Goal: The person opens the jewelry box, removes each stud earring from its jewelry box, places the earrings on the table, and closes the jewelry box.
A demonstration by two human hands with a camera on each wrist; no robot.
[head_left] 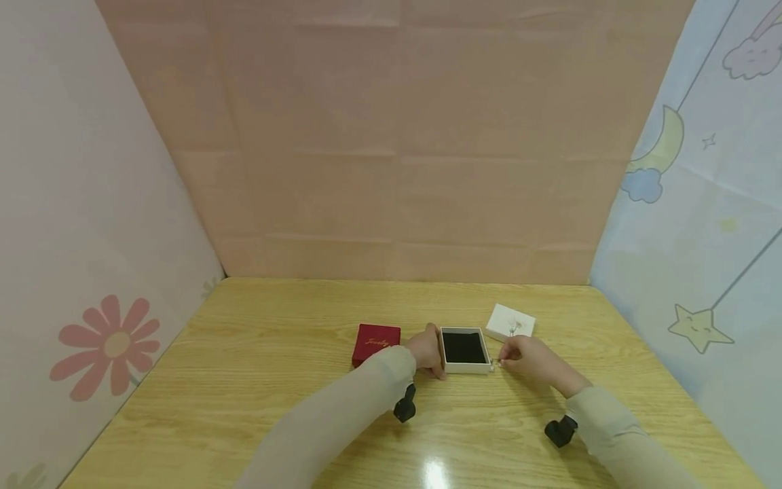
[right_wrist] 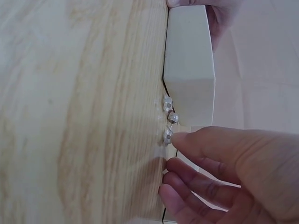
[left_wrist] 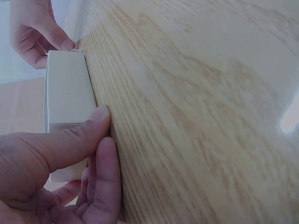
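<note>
A white box [head_left: 467, 369] with a black lining stands uncovered on the table. At its left side my left hand [head_left: 426, 350] holds it, the thumb lying along the near wall in the left wrist view. My right hand [head_left: 530, 360] is by the near right corner, thumb and fingers close together. Its thumb tip touches a small piece of beaded jewelry [right_wrist: 168, 135], and the fingers appear to pinch its end. Silvery faceted beads lie in a short row beside the box corner. How far the piece extends under the fingers is hidden.
Left of my left hand sits a red jewelry box [head_left: 374, 339] with gold lettering, partly covered by the sleeve. Behind my right hand lies a white lid [head_left: 507, 320] with a printed flower. The wooden table [head_left: 293, 339] is bounded by cloth walls.
</note>
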